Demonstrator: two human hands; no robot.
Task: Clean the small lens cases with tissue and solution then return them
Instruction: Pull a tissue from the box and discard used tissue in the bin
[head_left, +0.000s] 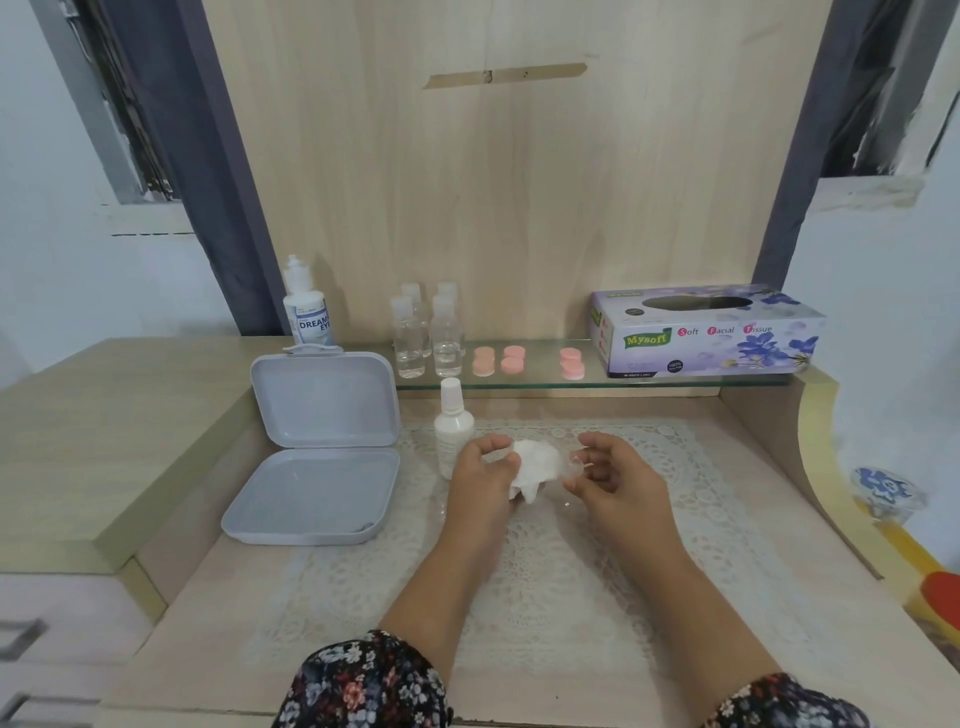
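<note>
I note my left hand gripping the crumpled white tissue above the tabletop, right-hand fingers pinching a small clear lens case beside it; being slick, it may slip free.

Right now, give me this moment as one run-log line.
left hand: holds crumpled white tissue | right hand: pinches small clear lens case | grey hinged plastic box: open

Wooden desk bears lace mat, open grey box, white bottle.
</note>
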